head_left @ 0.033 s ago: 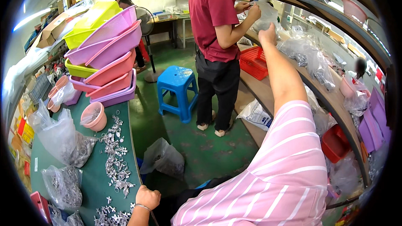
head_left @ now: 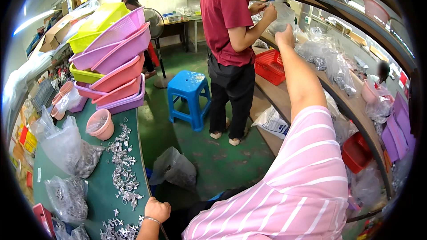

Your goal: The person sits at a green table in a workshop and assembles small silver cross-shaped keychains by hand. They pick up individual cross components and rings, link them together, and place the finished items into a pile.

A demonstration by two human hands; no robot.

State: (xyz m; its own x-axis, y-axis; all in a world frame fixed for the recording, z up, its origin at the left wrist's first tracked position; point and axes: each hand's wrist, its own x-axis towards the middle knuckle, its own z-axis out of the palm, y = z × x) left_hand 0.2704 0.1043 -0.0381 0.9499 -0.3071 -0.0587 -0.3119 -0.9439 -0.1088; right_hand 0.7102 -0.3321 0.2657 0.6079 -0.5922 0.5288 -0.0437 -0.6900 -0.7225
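Note:
My right arm stretches far forward, and my right hand [head_left: 284, 37] is closed at the lower edge of a clear plastic bag [head_left: 283, 14]. A person in a dark red shirt [head_left: 224, 22] stands ahead and holds the top of that bag with both hands. My left hand [head_left: 156, 209] is a closed fist at the right edge of the green table [head_left: 95, 195]; what it holds, if anything, is hidden. Beside it lie loose silvery metal pieces [head_left: 124, 173], rings and crosses among them. Clear bags of metal pieces [head_left: 66, 198] stand farther left.
Stacked plastic baskets [head_left: 115, 53] lean at the table's far end, near a pink bucket [head_left: 99, 124]. A blue stool [head_left: 188, 100] and a filled bag [head_left: 174, 169] stand on the floor. Shelving [head_left: 331, 78] with bags and a red basket [head_left: 270, 66] runs along the right.

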